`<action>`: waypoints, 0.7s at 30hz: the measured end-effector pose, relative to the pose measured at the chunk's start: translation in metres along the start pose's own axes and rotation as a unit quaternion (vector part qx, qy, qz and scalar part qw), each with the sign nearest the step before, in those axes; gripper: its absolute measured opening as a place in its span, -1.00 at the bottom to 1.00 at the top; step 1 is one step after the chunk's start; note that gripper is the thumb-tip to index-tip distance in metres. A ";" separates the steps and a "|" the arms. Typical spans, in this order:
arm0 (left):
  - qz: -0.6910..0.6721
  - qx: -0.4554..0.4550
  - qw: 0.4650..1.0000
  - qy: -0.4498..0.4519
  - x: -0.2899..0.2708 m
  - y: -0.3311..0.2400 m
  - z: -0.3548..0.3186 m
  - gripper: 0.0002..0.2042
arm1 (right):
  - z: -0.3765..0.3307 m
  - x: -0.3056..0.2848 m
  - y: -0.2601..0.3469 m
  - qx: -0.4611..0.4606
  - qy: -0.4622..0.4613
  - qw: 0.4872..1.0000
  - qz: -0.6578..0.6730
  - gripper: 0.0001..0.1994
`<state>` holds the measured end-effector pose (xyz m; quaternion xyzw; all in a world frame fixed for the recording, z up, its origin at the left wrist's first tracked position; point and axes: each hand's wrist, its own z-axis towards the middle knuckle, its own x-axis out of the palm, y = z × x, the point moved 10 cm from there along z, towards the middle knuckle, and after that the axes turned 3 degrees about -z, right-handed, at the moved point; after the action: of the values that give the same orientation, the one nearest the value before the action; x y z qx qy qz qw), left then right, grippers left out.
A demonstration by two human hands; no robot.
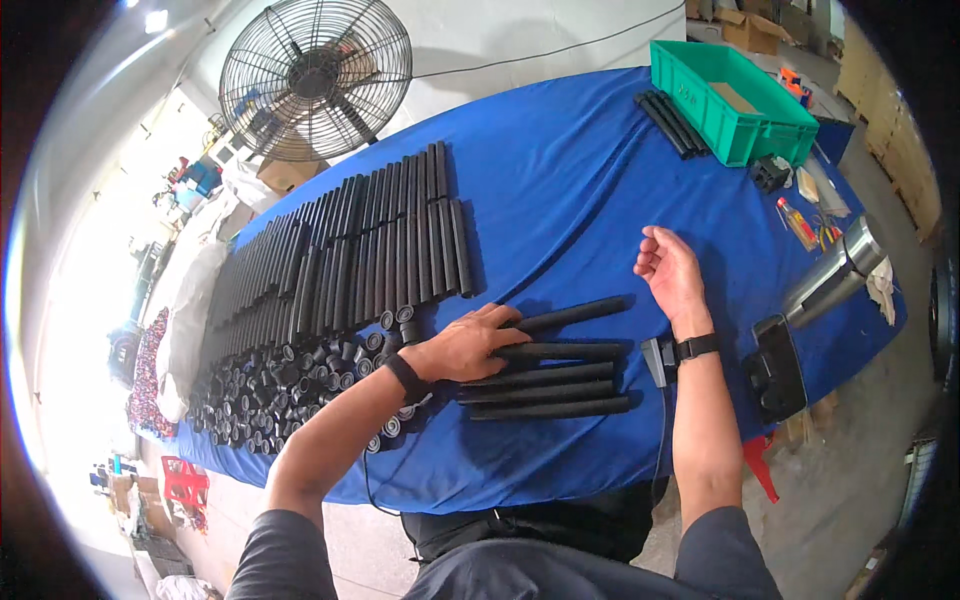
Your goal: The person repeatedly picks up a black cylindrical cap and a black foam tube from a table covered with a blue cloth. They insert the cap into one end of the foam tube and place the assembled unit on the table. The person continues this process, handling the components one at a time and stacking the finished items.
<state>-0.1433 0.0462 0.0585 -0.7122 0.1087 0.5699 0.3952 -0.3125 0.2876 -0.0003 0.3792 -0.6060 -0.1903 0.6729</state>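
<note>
My left hand [465, 345] reaches in over the near-middle of the table, palm down. Its fingers close around the left end of a black tube [575, 351] lying on the blue cloth. Another black tube [575, 313] slants just beyond it, by the fingertips. Several more black tubes [550, 392] lie side by side on the near side of that hand. Off to the right, my right hand [670, 270] hovers above the cloth with loosely curled, parted fingers and nothing in them. Left of my left hand spreads a heap of round black caps [290, 375].
Long rows of black tubes [350, 230] cover the table's left part. A green crate [740, 110] stands at the far right beside a few tubes [672, 125]. Nearer are a steel tumbler [835, 268], a black device [775, 370] and a small grey tool [660, 360] with a cable. A fan [315, 80] stands behind.
</note>
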 end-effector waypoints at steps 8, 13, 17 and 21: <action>-0.088 -0.050 0.994 0.043 -0.002 0.009 -0.009 -0.27 | -0.030 0.073 -0.031 0.108 0.216 0.936 -0.255 -0.58; 0.086 -0.024 0.996 -0.008 -0.015 -0.035 -0.026 -0.06 | -0.045 0.090 -0.031 0.149 0.231 0.922 -0.273 -0.60; 0.140 0.010 0.989 0.045 0.024 -0.089 -0.029 0.04 | -0.050 0.082 -0.049 0.177 0.260 0.903 -0.292 -0.59; 0.151 -0.038 0.988 0.010 0.030 -0.068 -0.031 -0.06 | -0.061 0.093 -0.061 0.220 0.325 0.863 -0.319 -0.57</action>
<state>-0.0702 0.0789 0.0630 -0.7078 0.1970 0.6197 0.2759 -0.2233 0.1993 0.0180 0.7300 -0.2252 -0.1225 0.6335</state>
